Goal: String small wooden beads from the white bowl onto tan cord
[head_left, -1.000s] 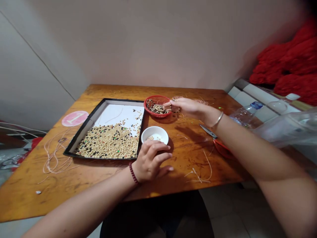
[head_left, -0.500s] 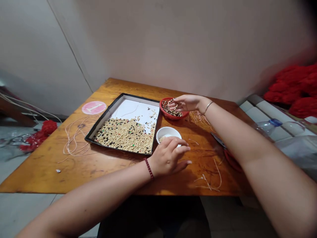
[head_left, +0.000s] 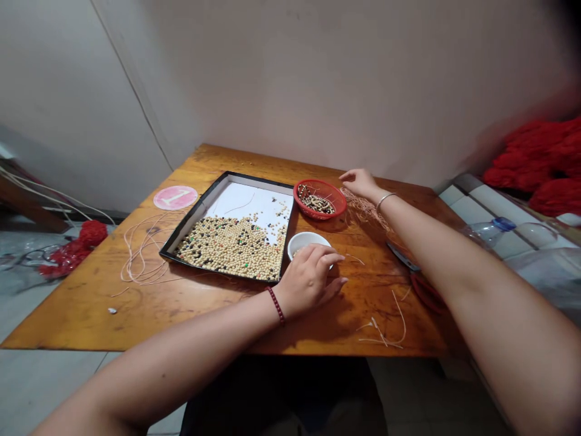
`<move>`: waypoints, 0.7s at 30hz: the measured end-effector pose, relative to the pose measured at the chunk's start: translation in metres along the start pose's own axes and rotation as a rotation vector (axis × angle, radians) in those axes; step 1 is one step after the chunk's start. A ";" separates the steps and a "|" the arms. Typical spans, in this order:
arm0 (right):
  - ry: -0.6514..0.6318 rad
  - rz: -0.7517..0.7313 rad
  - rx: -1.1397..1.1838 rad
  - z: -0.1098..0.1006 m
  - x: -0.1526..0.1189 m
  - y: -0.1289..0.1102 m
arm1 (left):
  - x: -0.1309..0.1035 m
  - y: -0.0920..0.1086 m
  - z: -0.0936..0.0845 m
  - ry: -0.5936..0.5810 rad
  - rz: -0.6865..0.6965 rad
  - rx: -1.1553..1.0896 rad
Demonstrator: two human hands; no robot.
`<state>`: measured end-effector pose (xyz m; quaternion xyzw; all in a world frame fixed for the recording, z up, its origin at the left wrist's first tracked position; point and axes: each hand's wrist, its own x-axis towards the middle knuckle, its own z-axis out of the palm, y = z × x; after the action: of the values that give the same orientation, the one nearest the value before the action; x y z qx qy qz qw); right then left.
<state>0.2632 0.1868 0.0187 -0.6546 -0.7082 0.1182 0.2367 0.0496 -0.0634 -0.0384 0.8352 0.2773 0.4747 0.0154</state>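
My left hand [head_left: 311, 278] hovers at the front edge of a small white bowl [head_left: 302, 236], fingers spread and holding nothing; it hides much of the bowl. Farther back, my right hand [head_left: 361, 183] is just right of a red plastic basket [head_left: 340, 209]. Its fingers are loosely bent and apart, with nothing visible in them. Dark and cream bead strings [head_left: 315, 203] lie in the basket. A bundle of pale pink cords [head_left: 363, 209] lies below and beside the right hand. Left of the bowl, a black-rimmed tray [head_left: 175, 239] holds many loose cream and dark beads [head_left: 236, 248].
Red-handled scissors [head_left: 403, 257] lie partly under my right forearm. Cut cord scraps [head_left: 385, 333] are near the front edge of the wooden table [head_left: 190, 321]. Looped cord [head_left: 140, 254] and a pink round card [head_left: 175, 197] sit at left. A plastic bottle [head_left: 492, 229] is at right.
My right hand has left the red basket and moved right, over the pink cords. The bead string it held now lies in the basket. My left hand has barely shifted.
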 end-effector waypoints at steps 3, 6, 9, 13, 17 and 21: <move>0.018 0.022 -0.182 -0.016 -0.004 0.037 | 0.000 0.000 0.001 -0.025 0.002 -0.002; -0.104 0.041 -0.291 -0.023 -0.014 0.068 | 0.000 0.001 0.001 -0.046 -0.001 -0.007; -0.179 0.038 -0.333 -0.022 -0.026 0.086 | 0.000 0.002 0.001 -0.047 -0.002 -0.016; -0.236 -0.009 -0.321 -0.016 -0.039 0.090 | 0.000 0.003 0.000 -0.053 0.000 -0.010; -0.302 -0.118 -0.285 -0.012 -0.048 0.081 | 0.000 0.003 0.000 -0.054 0.004 -0.012; -0.377 -0.210 -0.258 -0.012 -0.062 0.069 | 0.000 0.002 0.000 -0.042 0.002 -0.012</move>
<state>0.3313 0.1319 -0.0151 -0.5688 -0.8130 0.1216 0.0259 0.0504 -0.0651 -0.0372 0.8451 0.2732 0.4588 0.0254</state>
